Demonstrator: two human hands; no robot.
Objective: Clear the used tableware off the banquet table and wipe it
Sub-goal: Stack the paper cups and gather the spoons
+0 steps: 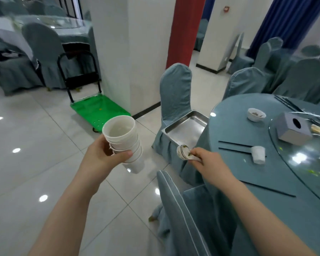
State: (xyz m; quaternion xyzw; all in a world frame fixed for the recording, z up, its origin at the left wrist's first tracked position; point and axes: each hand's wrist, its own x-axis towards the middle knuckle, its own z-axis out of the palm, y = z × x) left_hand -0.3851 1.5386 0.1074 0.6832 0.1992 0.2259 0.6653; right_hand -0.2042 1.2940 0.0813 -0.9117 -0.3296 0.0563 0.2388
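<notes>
No text, label or number can be read anywhere.

Banquet table: far and right portions cut off by the right frame edge. Glass turntable: only its left arc visible. Food scraps at the right edge: blurred, unidentifiable. Metal tray: near corner hidden behind the tablecloth edge. Small dishes in right hand: count unclear, partly covered by fingers.

White cups, green cart

Head view; faces forward-down; hands near
</notes>
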